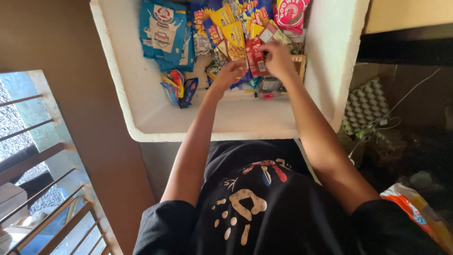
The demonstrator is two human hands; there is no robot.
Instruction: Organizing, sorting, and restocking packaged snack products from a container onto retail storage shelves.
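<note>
You face a plain brown wall (pixel 99 118) that runs down the left of the fingers. Further left of the fingers, a railing of brown bars (pixel 42 189) admits bright daylight; grey ground (pixel 14 127) shows beyond it. Right of the fingers, note a stack of grey egg trays (pixel 365 101) under a dark shelf edge (pixel 406 47), with thin white cables (pixel 406 97) trailing across. That right side lies in deep shadow.

Egg tray (pixel 365 101) right; railing (pixel 42 160) left.
</note>
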